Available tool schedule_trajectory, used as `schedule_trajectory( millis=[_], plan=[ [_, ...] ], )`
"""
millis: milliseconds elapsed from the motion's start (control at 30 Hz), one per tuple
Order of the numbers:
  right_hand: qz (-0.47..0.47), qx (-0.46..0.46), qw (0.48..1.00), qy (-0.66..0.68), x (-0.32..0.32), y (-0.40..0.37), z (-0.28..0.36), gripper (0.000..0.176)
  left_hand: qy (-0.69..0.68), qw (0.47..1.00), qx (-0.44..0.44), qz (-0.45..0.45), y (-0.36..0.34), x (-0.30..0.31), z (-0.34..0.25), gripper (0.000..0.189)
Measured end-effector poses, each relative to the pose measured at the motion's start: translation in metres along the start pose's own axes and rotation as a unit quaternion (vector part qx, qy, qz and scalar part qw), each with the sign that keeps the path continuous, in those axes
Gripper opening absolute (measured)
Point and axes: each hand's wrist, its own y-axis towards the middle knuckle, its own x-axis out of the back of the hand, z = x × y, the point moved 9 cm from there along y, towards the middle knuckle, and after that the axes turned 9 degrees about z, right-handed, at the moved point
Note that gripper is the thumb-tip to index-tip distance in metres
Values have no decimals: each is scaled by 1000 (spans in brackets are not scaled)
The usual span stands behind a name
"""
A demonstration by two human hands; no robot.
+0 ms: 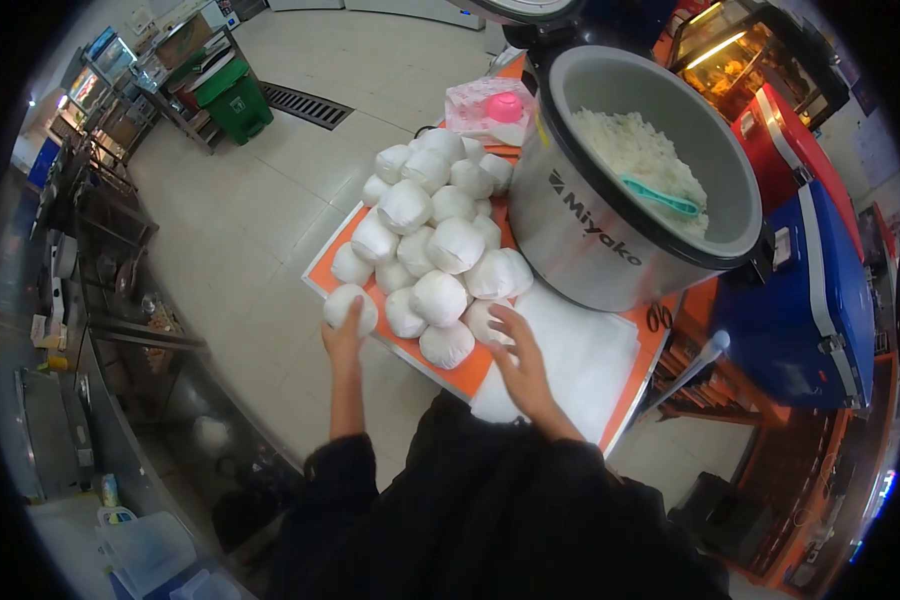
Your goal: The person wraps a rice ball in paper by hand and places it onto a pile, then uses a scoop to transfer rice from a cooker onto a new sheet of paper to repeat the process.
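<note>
At the table's left edge, my left hand point(344, 338) is closed on a round white paper-wrapped bundle point(350, 306), thumb across its near side. My right hand point(526, 378) has its fingers apart, with fingertips right at another wrapped bundle point(486, 322) at the front right of the pile. Several similar bundles point(452, 246) are heaped on the orange tabletop point(462, 381). Beside my right hand lies a stack of white paper sheets point(580, 350). Behind it stands a large Miyako rice cooker point(592, 240), lid up, holding cooked rice point(635, 150) and a teal rice paddle point(662, 196).
A pink-and-white plastic bag point(475, 108) with a pink item sits behind the pile. Scissors point(658, 317) lie at the cooker's base. Blue point(785, 300) and red point(795, 150) coolers stand at the right. A green bin point(234, 102) stands on the tiled floor far left.
</note>
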Motion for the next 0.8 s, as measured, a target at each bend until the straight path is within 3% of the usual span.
schedule_trajectory(
  millis=[33, 67, 133, 200, 267, 333, 400, 467, 533, 600, 667, 700, 733, 767, 800],
  plan=[
    [-39, -7, 999, 5, 11, -3, 1, 37, 88, 993, 70, -31, 15, 19, 17, 55],
    [-38, -9, 999, 4, 17, -6, 2, 37, 87, 993, 71, -32, 26, 29, 31, 55],
    [-64, -11, 992, -105, 34, -10, 12, 34, 273, 956, -59, 90, 43, 8, 22, 61],
    [-82, -1, 986, -147, 52, -14, 38, 30, 310, 945, -81, 67, 43, 3, 21, 58],
    [-60, 96, 951, -286, 63, -17, 85, 31, 349, 930, -105, 50, 49, 0, 25, 56],
    [-57, 162, 907, -385, 82, -18, 145, 34, 528, 809, -138, -218, 62, 40, 35, 63],
    [-105, 205, 803, -550, 112, -14, 203, 33, 208, 960, -174, -71, 109, 57, 77, 60],
    [-125, 209, 741, -626, 150, 17, 249, 26, 145, 970, -195, 2, 89, 27, 55, 59],
    [-85, 124, 816, -558, 211, 70, 238, 31, 105, 973, -201, -30, 85, 30, 55, 56],
    [19, -48, 806, -589, 262, 120, 164, 26, 227, 957, -155, -94, 66, 29, 40, 54],
    [184, -89, 734, -647, 286, 144, 72, 19, 427, 839, -278, -192, 25, 9, -2, 52],
    [225, -94, 706, -665, 285, 148, 47, 19, 421, 842, -284, -183, 20, 0, -8, 52],
    [269, -101, 675, -679, 275, 151, 29, 18, 461, 821, -319, -104, 17, -24, -12, 52],
    [274, -135, 671, -676, 268, 154, 24, 21, 498, 793, -351, -25, 14, -45, -15, 52],
    [281, -169, 665, -671, 264, 153, 20, 24, 496, 794, -351, -17, 14, -47, -19, 52]
  ],
)
